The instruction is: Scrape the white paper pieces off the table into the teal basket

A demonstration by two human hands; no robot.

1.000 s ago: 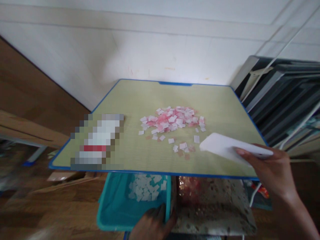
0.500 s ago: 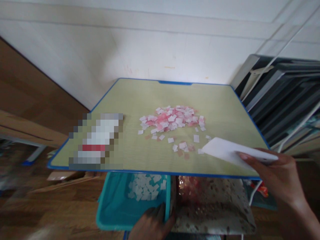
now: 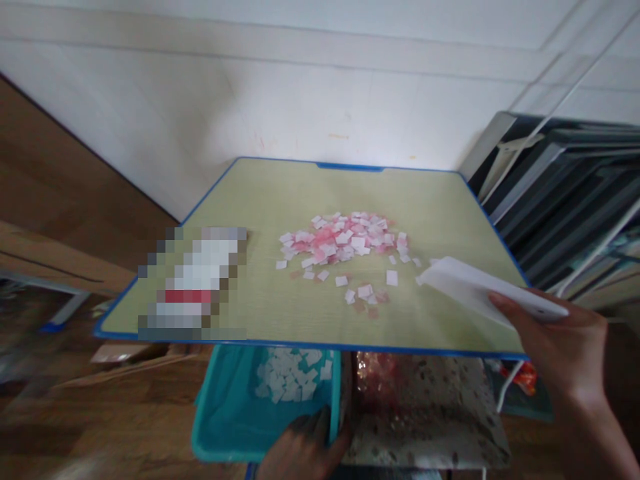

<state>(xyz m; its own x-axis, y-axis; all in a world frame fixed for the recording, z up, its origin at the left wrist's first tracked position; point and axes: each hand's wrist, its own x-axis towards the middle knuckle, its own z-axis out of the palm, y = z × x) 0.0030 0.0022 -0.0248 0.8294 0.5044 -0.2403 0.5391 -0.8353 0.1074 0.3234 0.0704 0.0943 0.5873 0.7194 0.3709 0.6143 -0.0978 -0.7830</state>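
My right hand (image 3: 560, 353) is closed round the thick end of a white flat scraper (image 3: 470, 288), its wide edge low over the board's right side. Close to that edge lie small white paper squares; the main pile of white and pink squares (image 3: 345, 239) is further left, with several loose ones in front of it. Below the board's front edge, my left hand (image 3: 303, 450) grips the right wall of a teal plastic bin (image 3: 220, 427). White squares (image 3: 290, 377) lie inside that bin.
The pale yellow board (image 3: 280, 187) has a blue rim and stands against a white wall. A blurred-out white and red item (image 3: 195, 280) lies on its left. A shiny speckled bag (image 3: 430, 413) is under the front edge. Dark folded panels (image 3: 575, 173) lean at the right.
My right hand has moved the scraper slightly right and away from me, and a few small squares near its edge have shifted. My left hand stays on the bin.
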